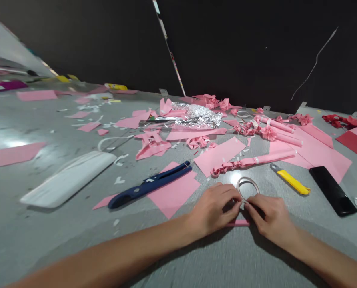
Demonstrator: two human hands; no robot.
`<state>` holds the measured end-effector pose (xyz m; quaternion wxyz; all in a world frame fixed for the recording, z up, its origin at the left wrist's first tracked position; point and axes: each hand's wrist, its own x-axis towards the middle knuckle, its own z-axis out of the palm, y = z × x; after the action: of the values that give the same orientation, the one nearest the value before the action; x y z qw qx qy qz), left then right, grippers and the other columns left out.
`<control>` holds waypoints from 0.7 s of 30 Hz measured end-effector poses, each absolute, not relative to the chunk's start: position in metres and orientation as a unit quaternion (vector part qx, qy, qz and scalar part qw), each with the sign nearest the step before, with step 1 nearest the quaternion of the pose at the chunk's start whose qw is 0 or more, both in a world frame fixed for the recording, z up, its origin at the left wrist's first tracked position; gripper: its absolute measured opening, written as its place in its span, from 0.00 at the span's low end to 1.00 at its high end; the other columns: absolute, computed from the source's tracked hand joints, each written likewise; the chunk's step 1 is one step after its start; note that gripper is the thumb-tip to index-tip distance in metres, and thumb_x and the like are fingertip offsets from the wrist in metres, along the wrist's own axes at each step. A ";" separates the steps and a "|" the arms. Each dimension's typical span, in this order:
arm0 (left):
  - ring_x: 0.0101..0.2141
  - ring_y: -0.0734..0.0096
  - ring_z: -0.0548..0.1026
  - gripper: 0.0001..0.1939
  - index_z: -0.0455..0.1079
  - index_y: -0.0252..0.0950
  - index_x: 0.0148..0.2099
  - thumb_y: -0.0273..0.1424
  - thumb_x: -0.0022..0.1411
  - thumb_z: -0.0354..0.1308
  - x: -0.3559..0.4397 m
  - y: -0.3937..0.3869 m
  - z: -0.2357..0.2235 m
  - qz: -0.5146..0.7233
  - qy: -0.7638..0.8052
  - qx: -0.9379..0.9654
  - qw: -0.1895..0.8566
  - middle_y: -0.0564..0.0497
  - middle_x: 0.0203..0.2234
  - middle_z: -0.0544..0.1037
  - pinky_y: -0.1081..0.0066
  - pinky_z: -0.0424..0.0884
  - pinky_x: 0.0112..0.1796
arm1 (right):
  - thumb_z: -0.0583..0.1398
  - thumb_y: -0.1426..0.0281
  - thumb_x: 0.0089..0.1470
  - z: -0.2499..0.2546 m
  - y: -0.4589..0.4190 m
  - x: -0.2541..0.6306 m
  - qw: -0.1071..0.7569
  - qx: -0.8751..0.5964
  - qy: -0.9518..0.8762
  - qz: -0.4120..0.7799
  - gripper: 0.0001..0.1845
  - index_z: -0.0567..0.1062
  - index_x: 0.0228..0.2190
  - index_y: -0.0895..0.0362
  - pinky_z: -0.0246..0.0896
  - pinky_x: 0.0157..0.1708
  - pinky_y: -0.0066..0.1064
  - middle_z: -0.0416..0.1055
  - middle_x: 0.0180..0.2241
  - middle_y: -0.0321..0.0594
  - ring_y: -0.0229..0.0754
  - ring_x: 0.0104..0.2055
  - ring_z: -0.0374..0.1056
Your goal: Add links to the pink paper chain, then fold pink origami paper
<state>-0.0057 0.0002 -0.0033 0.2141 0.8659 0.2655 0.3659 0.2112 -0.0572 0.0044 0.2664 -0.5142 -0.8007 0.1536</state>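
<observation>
Both hands meet over the table at the lower right of centre. The fingertips of my left hand point(219, 208) pinch the near side of a thin whitish ring, which looks like a narrow roll of tape point(253, 182). My right hand point(270, 216) is closed on the same near side, its thumb and forefinger almost touching the left fingertips. The ring stands tilted above the hands. Beneath them lies a thin pink paper roll point(238, 223), its ends partly hidden. Just beyond the ring rests a pink paper roll with a twisted, ruffled end point(244, 162).
Navy scissors point(151, 186) lie on pink paper point(175, 192) to the left, beside a white flat packet point(70, 180). At right are a yellow utility knife point(292, 182) and a black phone point(333, 192). Behind stand crumpled clear plastic point(199, 114), pink paper flowers and a dark panel point(241, 52).
</observation>
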 end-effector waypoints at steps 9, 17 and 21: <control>0.33 0.67 0.79 0.04 0.72 0.36 0.39 0.25 0.69 0.58 -0.005 -0.001 -0.002 0.386 0.247 0.864 0.208 0.50 0.32 0.82 0.68 0.73 0.37 | 0.54 0.65 0.73 0.002 -0.056 0.211 0.275 -0.517 -0.799 0.137 0.20 0.77 0.30 0.55 0.53 0.29 0.31 0.76 0.24 0.36 0.39 0.24 0.69; 0.39 0.67 0.84 0.04 0.75 0.37 0.47 0.26 0.73 0.60 -0.008 -0.006 0.000 0.399 0.213 0.837 0.308 0.48 0.39 0.85 0.71 0.78 0.43 | 0.55 0.65 0.74 0.001 -0.058 0.207 0.306 -0.510 -0.792 0.135 0.20 0.80 0.32 0.56 0.54 0.28 0.31 0.77 0.24 0.36 0.38 0.23 0.71; 0.35 0.68 0.82 0.03 0.77 0.37 0.45 0.29 0.71 0.62 -0.007 -0.003 0.001 0.372 0.258 0.810 0.374 0.49 0.35 0.84 0.71 0.76 0.39 | 0.53 0.67 0.75 -0.001 -0.059 0.206 0.297 -0.491 -0.815 0.083 0.21 0.79 0.32 0.57 0.52 0.28 0.32 0.77 0.23 0.36 0.38 0.22 0.70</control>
<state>-0.0066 -0.0035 0.0015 0.3743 0.8095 0.2577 0.3717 0.2058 -0.0594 -0.0007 0.2966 -0.4913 -0.8148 0.0830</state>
